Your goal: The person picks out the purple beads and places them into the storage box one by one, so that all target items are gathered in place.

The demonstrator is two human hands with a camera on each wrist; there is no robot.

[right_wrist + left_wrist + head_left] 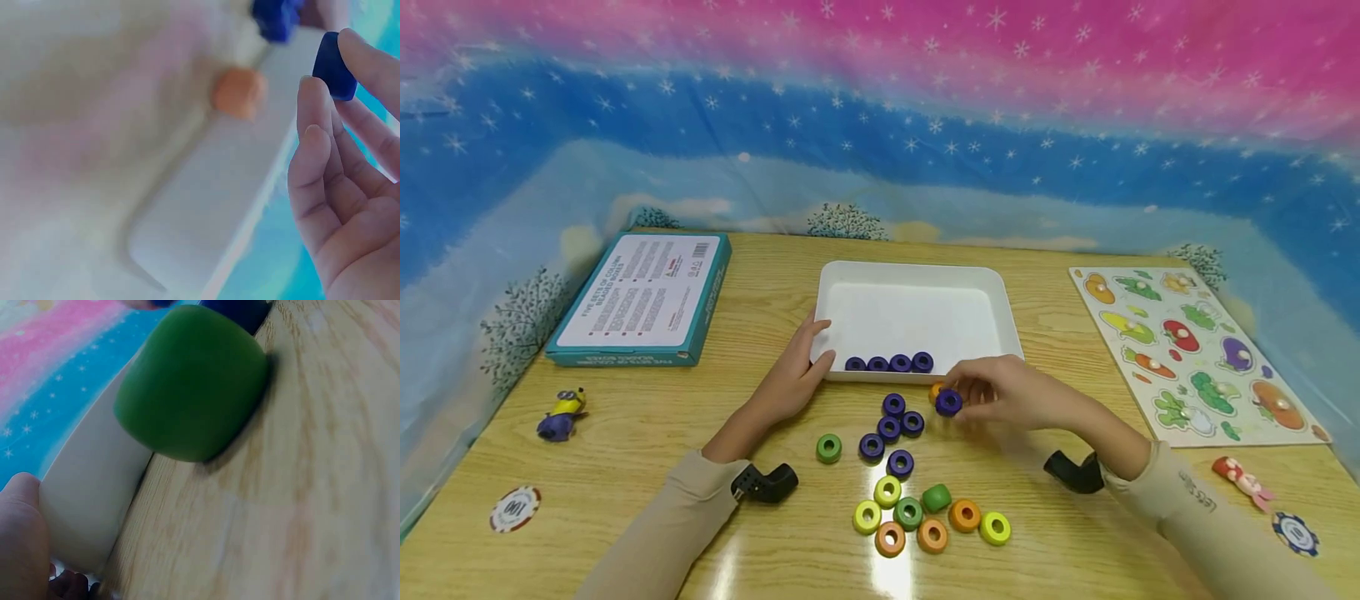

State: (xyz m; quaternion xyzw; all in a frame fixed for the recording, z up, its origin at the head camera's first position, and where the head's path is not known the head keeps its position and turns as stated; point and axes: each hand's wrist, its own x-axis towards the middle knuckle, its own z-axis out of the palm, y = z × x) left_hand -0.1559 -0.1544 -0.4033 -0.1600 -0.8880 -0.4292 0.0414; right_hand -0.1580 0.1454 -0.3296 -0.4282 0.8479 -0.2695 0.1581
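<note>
A white tray holds a short row of dark purple beads along its inner front wall. My left hand grips its front left corner, thumb and index finger over the rim. Between thumb and fingertips, my right hand pinches a purple bead just in front of the tray's right side. Partly behind that bead, an orange bead sits by the front wall. More loose purple beads lie on the table before the tray, with a green bead to their left.
Nearer me lie several yellow, green and orange beads. A teal box and a minion figure are at left, above a poker chip. A vegetable puzzle board, small figurine and another chip are at right.
</note>
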